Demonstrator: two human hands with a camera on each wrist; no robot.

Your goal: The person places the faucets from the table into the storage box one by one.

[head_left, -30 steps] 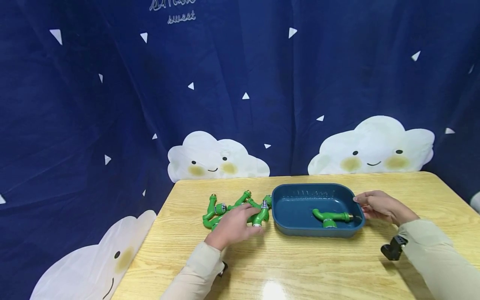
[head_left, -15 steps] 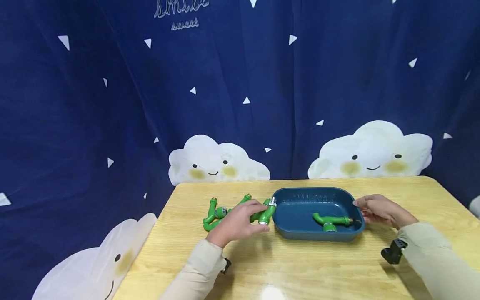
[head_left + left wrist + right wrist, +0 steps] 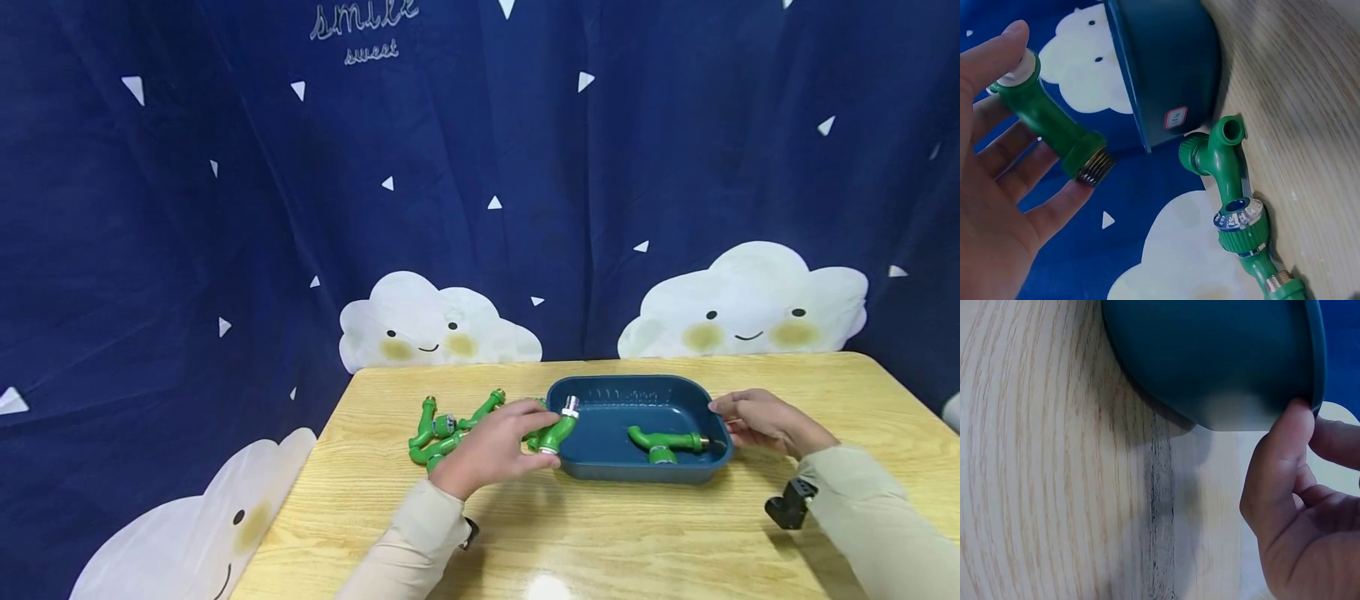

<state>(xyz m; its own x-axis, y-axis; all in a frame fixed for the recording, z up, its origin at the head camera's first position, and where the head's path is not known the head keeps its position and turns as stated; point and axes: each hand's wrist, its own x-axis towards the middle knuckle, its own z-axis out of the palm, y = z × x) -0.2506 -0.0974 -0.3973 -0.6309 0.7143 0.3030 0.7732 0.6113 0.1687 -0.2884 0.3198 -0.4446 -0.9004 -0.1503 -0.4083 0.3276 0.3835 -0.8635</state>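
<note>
My left hand (image 3: 491, 450) holds a green plastic tap (image 3: 558, 429) at the left rim of the dark blue tray (image 3: 637, 475); the left wrist view shows the tap (image 3: 1047, 125) between thumb and fingers, its metal thread end pointing down. One green tap (image 3: 663, 440) lies inside the tray. Several more green taps (image 3: 442, 429) lie on the wooden table left of the tray, one of them (image 3: 1232, 187) close in the left wrist view. My right hand (image 3: 757, 421) holds the tray's right rim; in the right wrist view its thumb (image 3: 1285, 456) presses the tray wall (image 3: 1210, 356).
A wooden table (image 3: 600, 542) stands against a dark blue curtain (image 3: 450, 167) printed with white clouds. The table's left edge drops off near the loose taps. A black wrist camera mount (image 3: 787, 504) sits under my right sleeve.
My left hand has lifted one green tap from the pile and carried it rightward to the tray's left rim. The right hand has stayed on the tray's right edge.
</note>
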